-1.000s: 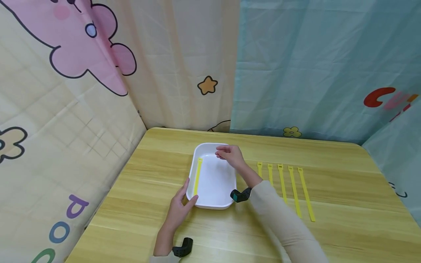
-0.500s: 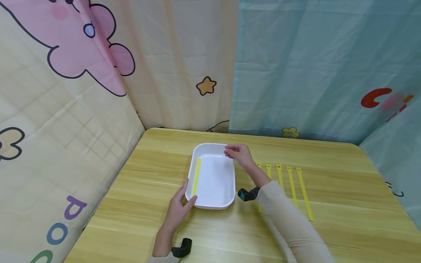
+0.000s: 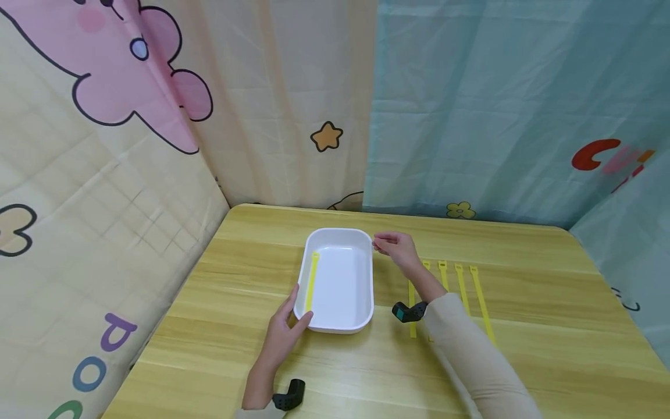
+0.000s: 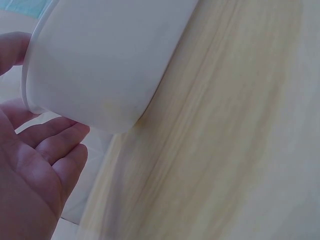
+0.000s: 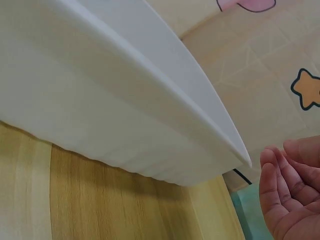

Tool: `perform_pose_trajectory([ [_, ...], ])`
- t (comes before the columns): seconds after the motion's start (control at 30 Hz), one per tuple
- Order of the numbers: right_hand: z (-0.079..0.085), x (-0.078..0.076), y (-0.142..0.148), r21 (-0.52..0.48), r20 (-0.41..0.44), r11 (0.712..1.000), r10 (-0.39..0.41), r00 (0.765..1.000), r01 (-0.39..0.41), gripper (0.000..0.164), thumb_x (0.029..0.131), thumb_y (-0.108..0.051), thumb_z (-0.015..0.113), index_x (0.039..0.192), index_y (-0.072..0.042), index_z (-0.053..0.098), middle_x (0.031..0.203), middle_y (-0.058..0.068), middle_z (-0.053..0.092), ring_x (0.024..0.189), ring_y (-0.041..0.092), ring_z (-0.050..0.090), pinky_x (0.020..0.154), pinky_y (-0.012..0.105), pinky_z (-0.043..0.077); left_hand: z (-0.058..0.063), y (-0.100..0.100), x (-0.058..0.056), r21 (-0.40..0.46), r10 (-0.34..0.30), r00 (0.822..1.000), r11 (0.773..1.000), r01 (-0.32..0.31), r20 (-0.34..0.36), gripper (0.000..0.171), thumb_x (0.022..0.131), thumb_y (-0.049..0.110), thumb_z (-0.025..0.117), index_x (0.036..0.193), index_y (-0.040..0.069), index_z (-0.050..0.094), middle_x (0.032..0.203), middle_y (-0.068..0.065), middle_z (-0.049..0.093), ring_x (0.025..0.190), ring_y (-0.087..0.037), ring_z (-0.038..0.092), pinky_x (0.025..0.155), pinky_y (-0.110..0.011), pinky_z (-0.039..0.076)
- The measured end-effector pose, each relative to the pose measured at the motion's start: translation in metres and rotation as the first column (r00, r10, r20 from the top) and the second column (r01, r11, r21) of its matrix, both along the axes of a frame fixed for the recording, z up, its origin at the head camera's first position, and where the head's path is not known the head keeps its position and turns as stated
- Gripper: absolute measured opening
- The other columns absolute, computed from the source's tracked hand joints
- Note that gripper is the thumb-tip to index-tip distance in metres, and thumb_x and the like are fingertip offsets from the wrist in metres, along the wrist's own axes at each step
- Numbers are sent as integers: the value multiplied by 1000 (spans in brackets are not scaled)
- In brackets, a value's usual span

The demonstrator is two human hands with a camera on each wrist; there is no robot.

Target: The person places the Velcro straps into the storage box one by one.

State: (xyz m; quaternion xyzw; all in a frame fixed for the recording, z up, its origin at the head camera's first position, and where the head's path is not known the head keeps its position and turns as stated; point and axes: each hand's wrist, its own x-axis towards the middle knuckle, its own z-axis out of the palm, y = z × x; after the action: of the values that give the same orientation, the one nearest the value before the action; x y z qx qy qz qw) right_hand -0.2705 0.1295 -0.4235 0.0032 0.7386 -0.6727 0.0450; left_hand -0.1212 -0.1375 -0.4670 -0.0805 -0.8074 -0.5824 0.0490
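Note:
My left hand (image 3: 281, 337) holds the near left corner of a white plastic tray (image 3: 335, 331), thumb and forefinger at its rim; the other fingers are loosely bent below the rim in the left wrist view. Inside the tray, along its left side, lies one flat yellow strap (image 3: 312, 282) with a slotted head, like a cable tie. My right hand (image 3: 399, 250) is in the air just outside the far right corner of the tray, fingers loosely bent, thumb close to the forefinger, nothing visible between them.
Several similar yellow straps (image 3: 482, 305) lie in a row on the wooden table (image 3: 549, 302), right of the tray, partly hidden by the right forearm. Printed curtains (image 3: 293, 116) stand behind the table and at both sides.
My right hand has moved right, from above the tray's far end to just outside its right rim. The left hand, the tray and the strap inside stay as they were.

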Motion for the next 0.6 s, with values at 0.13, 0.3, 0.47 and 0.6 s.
perform_pose_trajectory([
  [0.13, -4, 0, 8, 43, 18, 999, -24, 1000, 24, 36, 90, -12, 60, 118, 11, 55, 105, 21, 62, 90, 23, 62, 88, 41, 47, -12, -3, -4, -7, 6, 1000, 1000, -6, 5, 67, 90, 20, 61, 145, 8, 26, 147, -11, 24, 133, -28, 22, 105, -42, 21],
  [0.3, -7, 0, 14, 94, 49, 994, -56, 997, 51, 36, 90, -13, 60, 118, 8, 56, 106, 20, 62, 92, 23, 62, 87, 38, 48, -16, -5, -6, 3, 18, 1000, 1000, -18, -17, 67, 89, 22, 63, 144, 7, 28, 146, -13, 27, 132, -30, 25, 105, -43, 23],
  [0.47, -9, 1, 18, 112, 62, 992, -71, 996, 63, 35, 90, -13, 60, 118, 7, 57, 106, 19, 62, 94, 24, 61, 87, 38, 47, -16, -5, -7, 7, 9, 999, 1000, -9, -33, 66, 89, 17, 62, 144, 5, 28, 145, -15, 27, 132, -31, 25, 104, -45, 23],
  [0.6, -12, 4, 24, 156, 56, 986, -75, 996, 66, 35, 89, -11, 62, 120, 6, 56, 108, 19, 61, 96, 26, 60, 88, 37, 47, -16, -4, -6, 12, 5, 1000, 1000, -4, -26, 66, 89, 16, 62, 144, 6, 27, 146, -13, 26, 133, -29, 24, 105, -43, 22],
])
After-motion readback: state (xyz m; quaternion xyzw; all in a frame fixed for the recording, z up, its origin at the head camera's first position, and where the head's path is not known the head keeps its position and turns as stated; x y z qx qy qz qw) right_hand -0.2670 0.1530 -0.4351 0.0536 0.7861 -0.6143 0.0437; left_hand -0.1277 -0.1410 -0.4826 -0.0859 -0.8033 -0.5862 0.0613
